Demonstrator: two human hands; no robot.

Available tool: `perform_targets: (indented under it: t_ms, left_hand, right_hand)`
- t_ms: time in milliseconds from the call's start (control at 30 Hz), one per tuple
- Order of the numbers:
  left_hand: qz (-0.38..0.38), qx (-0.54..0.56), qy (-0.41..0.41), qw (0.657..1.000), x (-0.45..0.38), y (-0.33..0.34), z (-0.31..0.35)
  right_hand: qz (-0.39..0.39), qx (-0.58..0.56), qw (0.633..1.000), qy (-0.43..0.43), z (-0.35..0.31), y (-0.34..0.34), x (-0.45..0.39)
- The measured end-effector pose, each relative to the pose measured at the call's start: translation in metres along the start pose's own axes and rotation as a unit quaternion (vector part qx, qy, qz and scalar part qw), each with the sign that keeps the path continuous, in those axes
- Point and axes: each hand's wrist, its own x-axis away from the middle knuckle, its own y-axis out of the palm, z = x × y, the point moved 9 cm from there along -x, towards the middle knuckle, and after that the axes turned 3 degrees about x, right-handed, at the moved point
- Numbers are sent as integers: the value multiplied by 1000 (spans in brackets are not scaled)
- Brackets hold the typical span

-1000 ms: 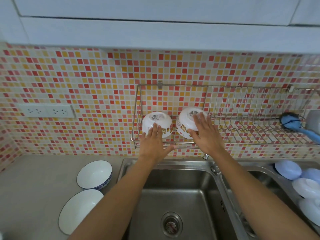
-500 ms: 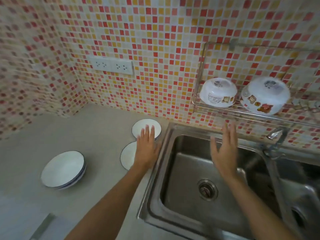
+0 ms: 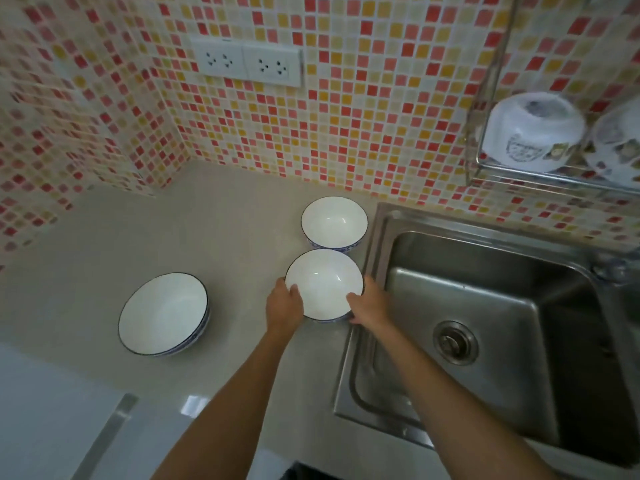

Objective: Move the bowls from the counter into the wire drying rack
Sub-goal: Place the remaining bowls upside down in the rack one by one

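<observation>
A white bowl with a blue rim (image 3: pixel 323 284) sits on the grey counter (image 3: pixel 214 230) beside the sink. My left hand (image 3: pixel 284 304) grips its left edge and my right hand (image 3: pixel 367 302) grips its right edge. A second blue-rimmed bowl (image 3: pixel 334 221) stands just behind it. Further left lies a wider bowl (image 3: pixel 163 313), which seems to rest on another. The wire drying rack (image 3: pixel 491 98) hangs on the wall at the upper right. It holds two upside-down white bowls with cartoon prints (image 3: pixel 533 131), the right one (image 3: pixel 620 147) cut off by the frame.
A steel sink (image 3: pixel 485 327) with a drain fills the right side, its raised rim touching the counter. A double wall socket (image 3: pixel 247 62) sits on the mosaic tiles above the counter. The tiled wall turns a corner at the left.
Both hands came down from the rack and swung left to the counter. They now clasp the nearer blue-rimmed bowl on either side. The view turned left and down.
</observation>
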Motion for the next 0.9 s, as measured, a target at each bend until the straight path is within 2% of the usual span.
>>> perform_targets:
  t_ms: [100,300,367,467,533,600,733,833,900]
  left_hand:
    - [2,25,-20,999,2,0,0]
    - [14,103,-7,995,23,-14,15]
    - [20,130,19,991,30,-26,37]
    - [-11,171,57,984,41,-35,82]
    - [-44,186,74,979,51,-37,115]
    - [-77,212,94,970,62,-37,152]
    - [-126,256,184,941,88,-36,237]
    - [-94,294,301,902,114,-31,296]
    - [-54,230,394,888,128,-13,330]
  right_hand:
    - [-11,-92,995,42,4,4,9]
    - [-32,-192,979,56,-4,-6,44]
    - [-83,-268,957,70,-14,-13,60]
    - [-147,-403,901,61,-42,-40,87]
    - [-155,-446,881,38,-62,-68,105]
    - [-147,-457,877,10,-82,-101,121]
    - [-104,-481,869,-53,-114,-176,147]
    - [-51,-517,849,-95,-125,-240,158]
    - [-13,-511,850,-129,-128,-282,162]
